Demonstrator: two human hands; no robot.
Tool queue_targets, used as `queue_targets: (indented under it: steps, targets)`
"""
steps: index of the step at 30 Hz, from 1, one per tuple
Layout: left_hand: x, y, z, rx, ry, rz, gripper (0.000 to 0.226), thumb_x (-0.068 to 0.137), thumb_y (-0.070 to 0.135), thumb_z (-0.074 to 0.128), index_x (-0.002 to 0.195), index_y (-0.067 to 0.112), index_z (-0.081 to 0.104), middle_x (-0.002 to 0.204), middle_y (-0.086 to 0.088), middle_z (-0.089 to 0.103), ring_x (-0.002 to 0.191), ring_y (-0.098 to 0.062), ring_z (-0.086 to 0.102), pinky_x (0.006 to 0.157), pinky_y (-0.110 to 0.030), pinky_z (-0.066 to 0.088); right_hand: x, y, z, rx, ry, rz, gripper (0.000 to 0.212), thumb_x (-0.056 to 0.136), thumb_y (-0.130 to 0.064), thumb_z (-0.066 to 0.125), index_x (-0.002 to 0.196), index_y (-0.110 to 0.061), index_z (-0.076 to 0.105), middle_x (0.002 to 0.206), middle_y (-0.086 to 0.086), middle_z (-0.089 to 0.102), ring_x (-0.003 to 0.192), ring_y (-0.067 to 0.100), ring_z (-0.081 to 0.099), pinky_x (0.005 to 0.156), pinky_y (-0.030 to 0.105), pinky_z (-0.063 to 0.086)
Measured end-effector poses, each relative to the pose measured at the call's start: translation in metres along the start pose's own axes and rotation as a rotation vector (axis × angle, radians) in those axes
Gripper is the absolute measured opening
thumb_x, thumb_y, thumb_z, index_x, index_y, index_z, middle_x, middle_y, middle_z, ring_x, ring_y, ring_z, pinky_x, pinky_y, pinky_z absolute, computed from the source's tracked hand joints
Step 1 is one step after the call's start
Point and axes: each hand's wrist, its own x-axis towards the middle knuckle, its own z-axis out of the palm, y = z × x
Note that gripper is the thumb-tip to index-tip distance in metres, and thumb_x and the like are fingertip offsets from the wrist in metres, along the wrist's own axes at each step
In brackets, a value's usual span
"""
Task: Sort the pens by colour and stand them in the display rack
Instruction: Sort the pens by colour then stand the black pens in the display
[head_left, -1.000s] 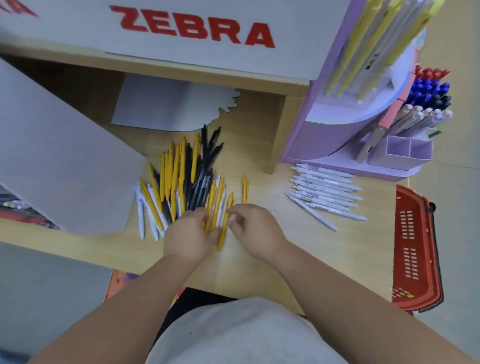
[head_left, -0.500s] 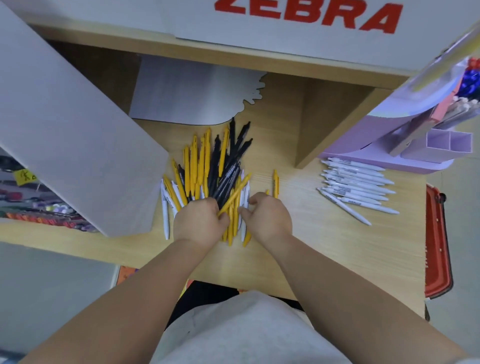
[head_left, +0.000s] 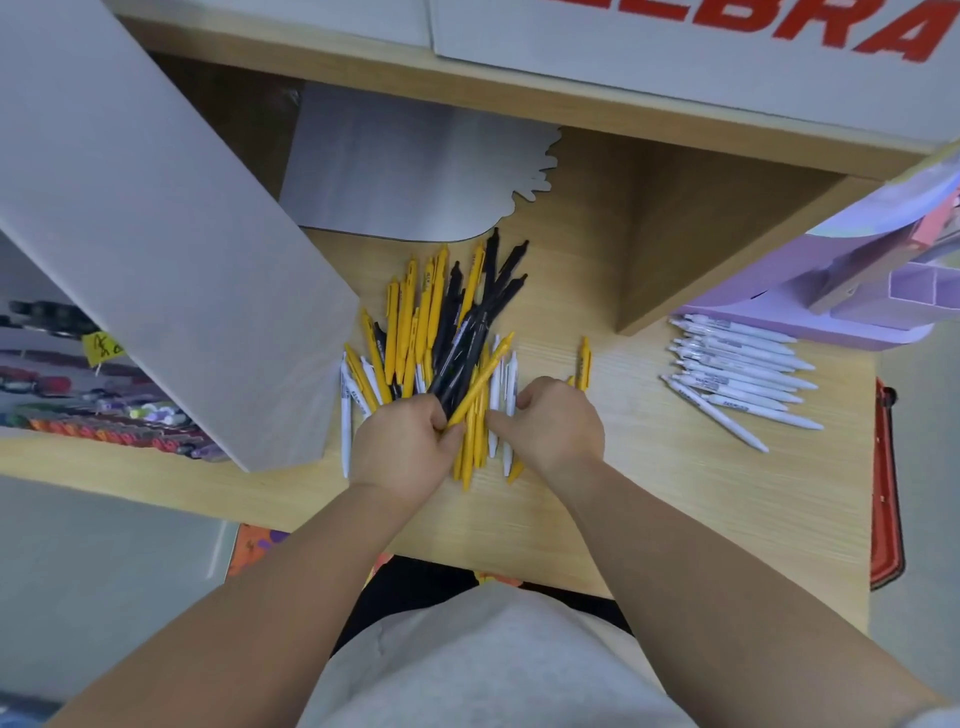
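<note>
A mixed pile of yellow, black and white pens (head_left: 436, 332) lies on the wooden table (head_left: 675, 493). My left hand (head_left: 402, 449) grips a yellow pen (head_left: 480, 382) that slants up to the right, together with some black pens. My right hand (head_left: 553, 423) rests on the pile's right side, its fingers curled over white and yellow pens there. A single yellow pen (head_left: 585, 362) lies apart to the right. A sorted group of white pens (head_left: 737, 376) lies further right, below the purple display rack (head_left: 852, 291).
A large grey board (head_left: 156, 249) leans over the table's left side. A wooden shelf divider (head_left: 691, 244) stands behind the pens. A red basket (head_left: 885, 488) hangs at the table's right edge. Shelves with small goods (head_left: 78, 395) show at far left.
The view has shifted left and down, so most of the rack has left the frame. My left hand has lifted a yellow pen out of the pile; my right hand has moved onto the pile.
</note>
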Motion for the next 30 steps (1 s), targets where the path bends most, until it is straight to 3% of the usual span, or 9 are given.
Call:
queue_targets:
  steps: [4, 10, 14, 21, 26, 30]
  targets:
    - [-0.005, -0.004, 0.001, -0.006, 0.014, -0.006, 0.02, 0.087, 0.032, 0.07, 0.077, 0.014, 0.066, 0.063, 0.002, 0.064, 0.062, -0.017, 0.06, 0.054, -0.027, 0.044, 0.003, -0.002, -0.002, -0.033, -0.019, 0.01, 0.026, 0.073, -0.044, 0.066, 0.067, -0.02, 0.06, 0.059, -0.004, 0.06, 0.056, 0.014, 0.058, 0.046, 0.026, 0.041]
    - [-0.001, 0.001, 0.008, 0.018, -0.015, -0.026, 0.029, 0.09, 0.033, 0.066, 0.07, 0.012, 0.067, 0.061, -0.001, 0.064, 0.06, -0.021, 0.061, 0.057, -0.037, 0.054, 0.002, 0.01, -0.01, -0.119, 0.011, 0.049, 0.031, 0.067, -0.052, 0.064, 0.064, -0.021, 0.061, 0.056, -0.006, 0.06, 0.052, 0.011, 0.057, 0.046, 0.024, 0.041]
    - [-0.001, 0.005, 0.013, 0.058, -0.025, -0.035, 0.03, 0.09, 0.035, 0.065, 0.07, 0.014, 0.066, 0.063, 0.001, 0.063, 0.061, -0.018, 0.059, 0.052, -0.028, 0.043, 0.003, 0.009, -0.009, -0.111, 0.013, 0.037, 0.035, 0.074, -0.057, 0.063, 0.067, -0.022, 0.061, 0.059, -0.006, 0.06, 0.054, 0.012, 0.058, 0.048, 0.025, 0.043]
    - [-0.005, 0.005, 0.015, 0.044, -0.023, -0.025, 0.023, 0.089, 0.033, 0.066, 0.073, 0.017, 0.064, 0.063, 0.004, 0.063, 0.062, -0.017, 0.06, 0.054, -0.029, 0.048, 0.004, 0.015, -0.018, -0.142, -0.013, 0.024, 0.024, 0.071, -0.044, 0.065, 0.07, -0.021, 0.058, 0.062, -0.004, 0.06, 0.055, 0.015, 0.058, 0.048, 0.025, 0.042]
    - [-0.007, 0.005, 0.017, 0.04, -0.01, -0.009, 0.022, 0.087, 0.033, 0.068, 0.071, 0.021, 0.057, 0.057, 0.01, 0.054, 0.058, -0.014, 0.056, 0.05, -0.024, 0.036, 0.007, 0.017, -0.021, -0.226, -0.036, -0.015, 0.024, 0.079, -0.041, 0.061, 0.072, -0.02, 0.053, 0.066, -0.003, 0.058, 0.056, 0.016, 0.056, 0.048, 0.025, 0.041]
    - [-0.008, 0.005, 0.017, 0.024, -0.005, -0.001, 0.022, 0.086, 0.034, 0.068, 0.072, 0.021, 0.058, 0.055, 0.008, 0.052, 0.057, -0.015, 0.056, 0.051, -0.028, 0.045, 0.008, 0.018, -0.019, -0.202, -0.043, -0.063, 0.026, 0.086, -0.035, 0.055, 0.068, -0.019, 0.047, 0.067, 0.0, 0.056, 0.057, 0.017, 0.054, 0.048, 0.027, 0.04]
